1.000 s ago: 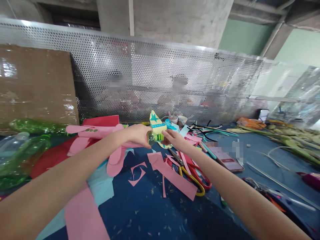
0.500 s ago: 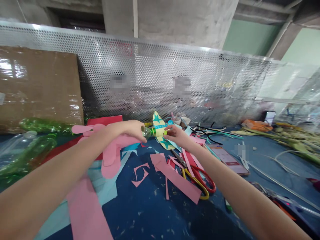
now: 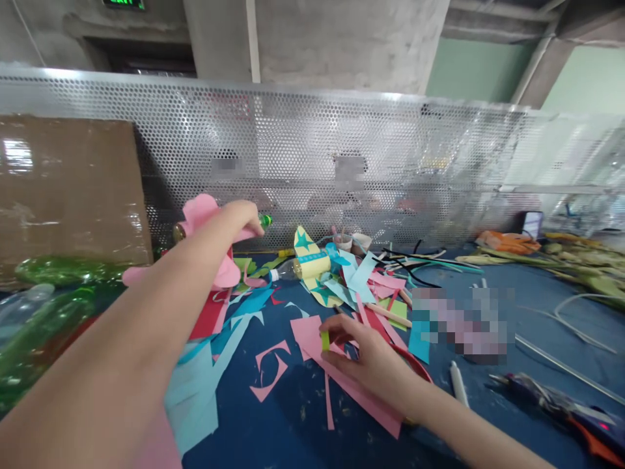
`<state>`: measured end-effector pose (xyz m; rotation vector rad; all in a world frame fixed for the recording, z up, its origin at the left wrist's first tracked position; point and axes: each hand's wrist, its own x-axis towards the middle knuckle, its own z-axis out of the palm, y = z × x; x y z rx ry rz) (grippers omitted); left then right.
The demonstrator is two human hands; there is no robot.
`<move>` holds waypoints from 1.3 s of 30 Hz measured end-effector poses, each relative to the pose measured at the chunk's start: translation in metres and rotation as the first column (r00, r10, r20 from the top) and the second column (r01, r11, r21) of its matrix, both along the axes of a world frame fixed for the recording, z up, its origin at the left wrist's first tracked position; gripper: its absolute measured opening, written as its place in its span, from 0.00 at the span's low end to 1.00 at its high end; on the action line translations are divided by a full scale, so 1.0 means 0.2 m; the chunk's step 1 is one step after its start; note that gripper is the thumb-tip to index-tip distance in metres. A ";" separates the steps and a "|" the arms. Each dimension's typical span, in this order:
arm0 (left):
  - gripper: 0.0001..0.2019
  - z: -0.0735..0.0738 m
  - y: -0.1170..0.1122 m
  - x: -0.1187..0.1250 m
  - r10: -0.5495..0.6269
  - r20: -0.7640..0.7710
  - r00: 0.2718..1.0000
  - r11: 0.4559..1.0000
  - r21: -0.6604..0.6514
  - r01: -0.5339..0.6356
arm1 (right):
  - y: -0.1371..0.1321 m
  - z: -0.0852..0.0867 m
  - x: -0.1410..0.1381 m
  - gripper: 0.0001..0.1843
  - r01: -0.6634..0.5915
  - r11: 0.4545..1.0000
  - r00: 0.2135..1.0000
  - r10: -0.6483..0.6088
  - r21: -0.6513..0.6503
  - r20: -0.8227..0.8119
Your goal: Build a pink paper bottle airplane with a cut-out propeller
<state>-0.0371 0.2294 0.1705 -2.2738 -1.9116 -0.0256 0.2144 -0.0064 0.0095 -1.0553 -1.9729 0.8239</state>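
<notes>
My left hand (image 3: 247, 218) is raised over the far side of the table, closed around a bottle with pink paper fins (image 3: 201, 207). Its green neck end (image 3: 266, 221) sticks out to the right of my fingers. My right hand (image 3: 364, 352) pinches a small yellow-green piece (image 3: 325, 340) between thumb and fingers, above pink paper scraps (image 3: 307, 332). Between and beyond the hands lies a clear bottle wrapped in yellow paper (image 3: 312, 265), with star-marked yellow fins and a white cap. Scissors lie partly hidden beneath my right hand, with a red handle (image 3: 415, 363) showing.
Light blue paper (image 3: 195, 397) spreads across the left front. Green bottles (image 3: 53, 319) and a cardboard box (image 3: 68, 195) stand at the left. A perforated metal screen (image 3: 303, 143) closes the back. At the right lie a white pen (image 3: 458, 384) and a glue gun (image 3: 561, 407).
My left hand has lifted the pink-finned bottle up and left. My right hand has drawn back toward me with the yellow-green piece, away from the bottle neck.
</notes>
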 end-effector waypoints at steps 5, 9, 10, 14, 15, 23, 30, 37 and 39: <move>0.17 -0.18 0.04 0.05 0.178 -0.184 0.967 0.984 0.067 -0.168 | 0.00 -0.02 0.01 0.11 0.054 0.997 0.998 -0.055 0.061 0.015; 0.16 -0.36 0.00 0.04 0.087 -0.247 0.965 0.986 0.156 -0.049 | 0.00 -0.01 0.01 0.12 0.071 0.995 0.997 -0.073 0.073 0.037; 0.16 -0.39 -0.01 0.03 0.056 -0.253 0.966 0.985 0.170 -0.013 | 0.00 -0.01 0.01 0.13 0.068 0.994 0.996 -0.072 0.080 0.044; 0.15 -0.44 -0.01 0.00 -0.041 -0.261 0.964 0.973 0.207 0.097 | -0.01 0.00 0.00 0.13 0.067 0.994 0.995 -0.073 0.090 0.070; 0.15 -0.45 0.00 -0.01 -0.059 -0.260 0.964 0.970 0.214 0.117 | -0.01 0.00 0.00 0.13 0.065 0.994 0.995 -0.072 0.087 0.075; 0.14 -0.48 0.04 -0.05 -0.135 -0.252 0.958 0.952 0.235 0.196 | 0.00 -0.02 -0.01 0.15 0.090 0.991 0.989 -0.100 0.096 0.111; 0.15 -0.46 -0.02 -0.05 -0.059 -0.275 0.960 0.960 0.246 0.129 | 0.01 -0.03 -0.01 0.15 0.103 0.990 0.985 -0.115 0.094 0.131; 0.17 -0.35 -0.13 -0.03 0.024 -0.313 0.950 0.962 0.265 0.063 | 0.01 -0.02 0.00 0.13 0.100 0.993 0.987 -0.107 0.064 0.118; 0.20 -0.28 -0.18 0.02 -0.012 -0.316 0.949 0.963 0.251 0.096 | 0.03 -0.03 0.01 0.12 0.121 0.992 0.990 -0.123 0.041 0.067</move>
